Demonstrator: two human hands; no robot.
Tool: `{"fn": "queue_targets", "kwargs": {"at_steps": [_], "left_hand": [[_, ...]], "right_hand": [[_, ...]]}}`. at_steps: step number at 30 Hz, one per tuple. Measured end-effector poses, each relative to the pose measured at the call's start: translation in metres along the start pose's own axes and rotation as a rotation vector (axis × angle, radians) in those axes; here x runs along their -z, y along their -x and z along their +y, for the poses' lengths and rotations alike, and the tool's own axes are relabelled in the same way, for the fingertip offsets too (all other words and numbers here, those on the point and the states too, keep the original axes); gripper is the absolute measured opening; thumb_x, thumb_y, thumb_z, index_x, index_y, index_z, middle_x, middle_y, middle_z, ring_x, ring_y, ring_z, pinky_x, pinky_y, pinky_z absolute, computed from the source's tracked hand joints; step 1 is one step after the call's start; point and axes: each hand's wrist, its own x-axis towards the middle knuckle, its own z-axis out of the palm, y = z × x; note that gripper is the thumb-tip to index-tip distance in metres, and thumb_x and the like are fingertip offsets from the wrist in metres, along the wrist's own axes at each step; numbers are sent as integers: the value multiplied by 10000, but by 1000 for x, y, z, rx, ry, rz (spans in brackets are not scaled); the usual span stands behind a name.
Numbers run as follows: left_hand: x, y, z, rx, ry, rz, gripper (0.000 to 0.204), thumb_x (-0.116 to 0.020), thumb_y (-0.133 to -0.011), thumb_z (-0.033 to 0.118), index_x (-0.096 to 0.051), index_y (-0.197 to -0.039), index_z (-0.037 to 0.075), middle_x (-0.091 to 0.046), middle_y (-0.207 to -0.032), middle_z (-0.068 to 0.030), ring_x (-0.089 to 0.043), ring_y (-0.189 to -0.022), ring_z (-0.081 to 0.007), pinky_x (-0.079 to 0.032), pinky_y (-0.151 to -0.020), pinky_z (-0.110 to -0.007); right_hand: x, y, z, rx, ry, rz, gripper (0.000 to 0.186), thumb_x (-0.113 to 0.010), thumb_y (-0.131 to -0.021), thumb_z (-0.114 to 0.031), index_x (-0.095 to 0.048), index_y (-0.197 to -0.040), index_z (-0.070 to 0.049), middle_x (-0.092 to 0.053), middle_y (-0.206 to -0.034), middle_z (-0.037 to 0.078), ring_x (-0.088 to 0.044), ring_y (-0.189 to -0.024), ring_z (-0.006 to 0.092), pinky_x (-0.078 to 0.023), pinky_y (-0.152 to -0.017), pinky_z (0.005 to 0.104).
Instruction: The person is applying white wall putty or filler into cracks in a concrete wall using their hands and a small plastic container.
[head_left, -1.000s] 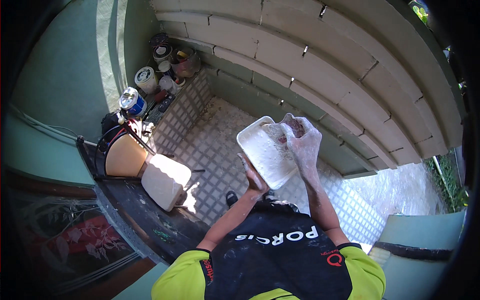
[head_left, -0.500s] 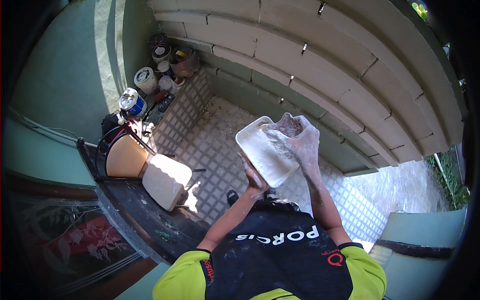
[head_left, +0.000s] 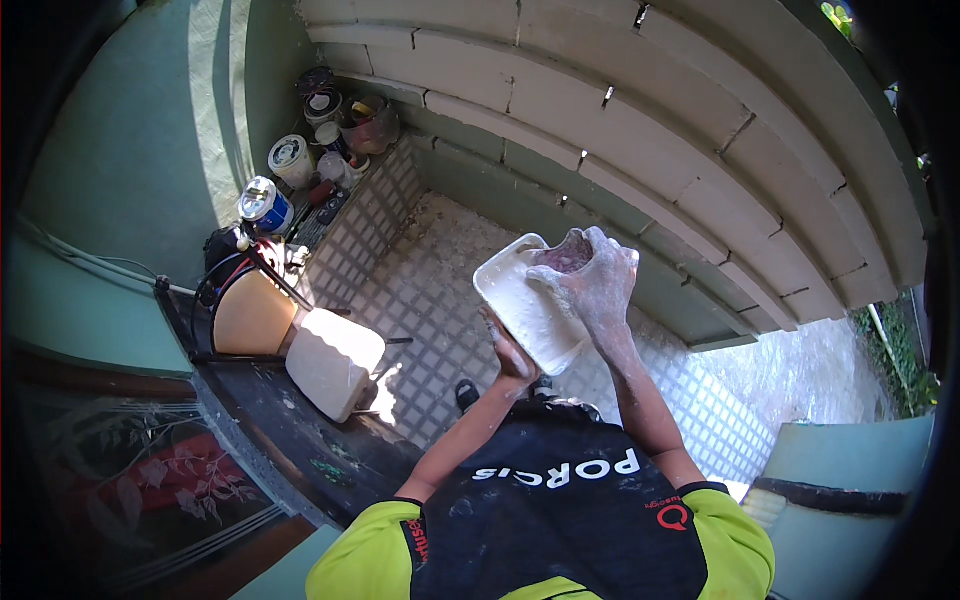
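At 9 o'clock from your hands stands a wooden chair [head_left: 255, 312] with a pale cushion [head_left: 333, 362], on the edge of a dark ledge [head_left: 290, 440]. At 10 o'clock paint cans [head_left: 292, 160] crowd the corner of the tiled floor [head_left: 420, 290].

Your left hand [head_left: 510, 355] supports the white tray [head_left: 530, 310] from below; its fingers are under the tray, so I cannot tell how they sit. The tray is in the air in front of your chest, tilted, above the tiled floor. Your right hand [head_left: 590, 285] is at the tray's far end, at 1 o'clock, with the fingers curled together around a dark lump [head_left: 568, 255].

I think the tray can slip, because only one hand carries it and it is tilted; the white paste can then drop on the floor or on your foot [head_left: 467, 395]. The block wall [head_left: 640, 140] is near at 12 o'clock. The most open room is at 3 o'clock, over the sunlit floor.
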Motion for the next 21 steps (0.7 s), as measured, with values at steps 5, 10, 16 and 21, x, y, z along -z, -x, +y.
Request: {"fn": "queue_targets", "kwargs": {"at_steps": [5,10,16,21], "left_hand": [[3,-4,15,52,164,27,833,-240,-941,734,-263,-1532,146,-394,-1505,-110,-436,-1352,-328,-385,-1102,-525],[10,-5,14,20,152,77,818,-240,-945,733,-235,-1544,176,-337,-1546,-91,-404,-1379,-324,-341,-1138,-507],[5,-5,14,31,158,92,841,-240,-929,755,-279,-1529,167,-391,-1511,-89,-427,-1360,-312,-375,-1108,-534],[9,-4,16,40,205,-21,865,-263,-909,777,-284,-1528,174,-391,-1511,-92,-432,-1355,-325,-366,-1110,-548]], "right_hand": [[12,-2,17,-163,-435,-152,433,-813,-768,-171,-677,-1138,8,-734,-976,145,-699,-882,189,-546,-812,320],[3,17,20,-71,-419,-96,454,-823,-738,-166,-672,-1133,1,-722,-942,170,-713,-834,246,-561,-778,346],[2,23,24,-31,-387,-182,603,-867,-661,-207,-629,-1176,-3,-701,-1028,166,-672,-951,282,-506,-881,379],[8,23,37,47,-445,-182,635,-853,-679,-199,-619,-1235,-2,-689,-1079,169,-657,-959,298,-483,-900,387]]}}
